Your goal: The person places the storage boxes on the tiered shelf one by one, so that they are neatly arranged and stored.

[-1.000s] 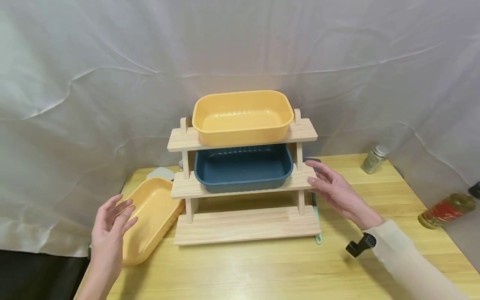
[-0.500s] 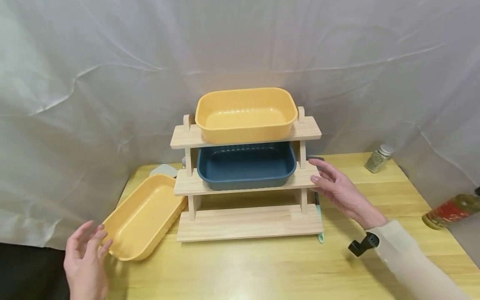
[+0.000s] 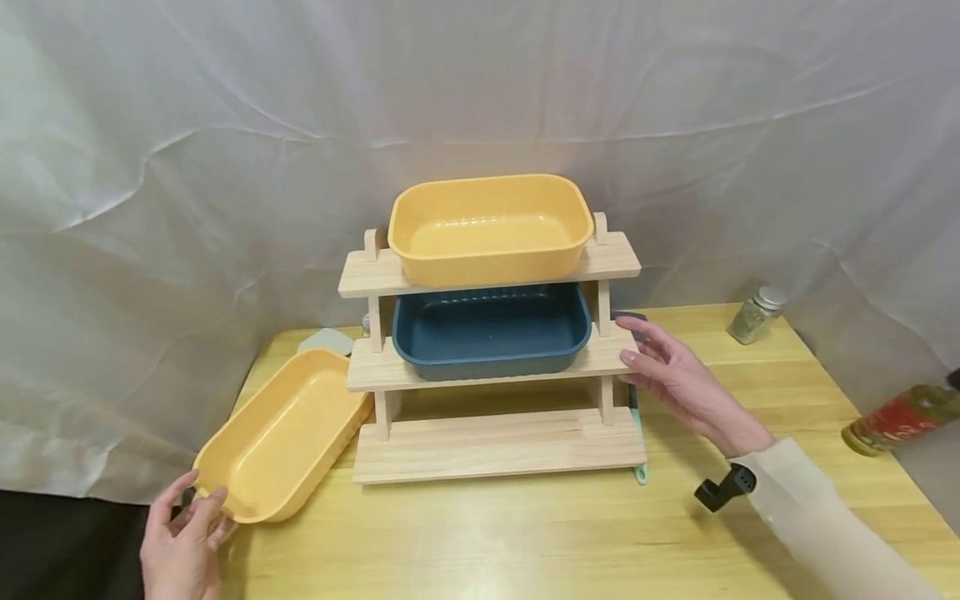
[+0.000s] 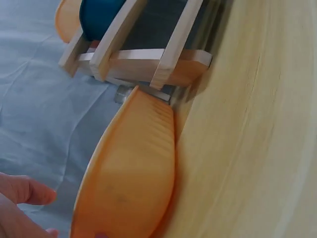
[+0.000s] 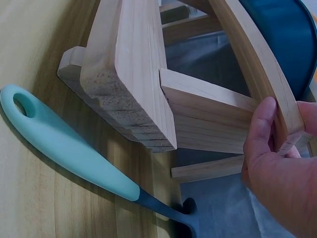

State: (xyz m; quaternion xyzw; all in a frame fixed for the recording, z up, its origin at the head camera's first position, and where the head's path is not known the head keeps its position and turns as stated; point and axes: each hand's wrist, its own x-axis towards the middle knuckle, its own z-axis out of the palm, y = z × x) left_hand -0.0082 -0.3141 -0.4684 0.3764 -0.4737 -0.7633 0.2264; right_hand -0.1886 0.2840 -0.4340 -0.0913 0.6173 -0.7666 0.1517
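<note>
yellow plastic tray lies on the wooden table at the near left, its far end just beside the wooden rack. the left hand touches the tray's near end, fingers loosely bent against the rim, not clearly clasping it. the right hand rests with relaxed fingers against the right end of the rack's middle shelf, where a blue tray sits. another yellow tray sits on the top shelf. a teal-handled utensil lies beside the rack's right foot.
</note>
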